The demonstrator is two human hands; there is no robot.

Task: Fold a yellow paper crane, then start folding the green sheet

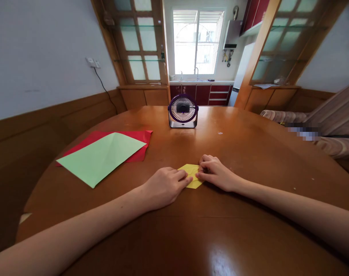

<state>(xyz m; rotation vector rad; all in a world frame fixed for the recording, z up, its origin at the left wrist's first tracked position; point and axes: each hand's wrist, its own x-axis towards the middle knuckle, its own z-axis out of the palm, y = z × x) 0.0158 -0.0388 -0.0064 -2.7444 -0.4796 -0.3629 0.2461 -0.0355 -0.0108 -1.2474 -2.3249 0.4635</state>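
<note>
A small yellow folded paper (pixel 194 184) lies flat on the wooden table, with fold lines across its face and pointed corners at top and bottom. My left hand (pixel 166 186) rests on the table, its closed fingers and thumb pressing the paper's left side. On the opposite side, my right hand (pixel 216 173) has its fingers curled, with thumb and fingers pinching the paper's right edge. Part of the paper is hidden under the fingers of both hands.
Left of my hands, a green paper sheet (pixel 102 159) lies over a red sheet (pixel 140 153). A small purple desk fan (pixel 182 111) stands at the far side of the round wooden table (pixel 174 245). A striped-covered seat (pixel 335 111) is at the right.
</note>
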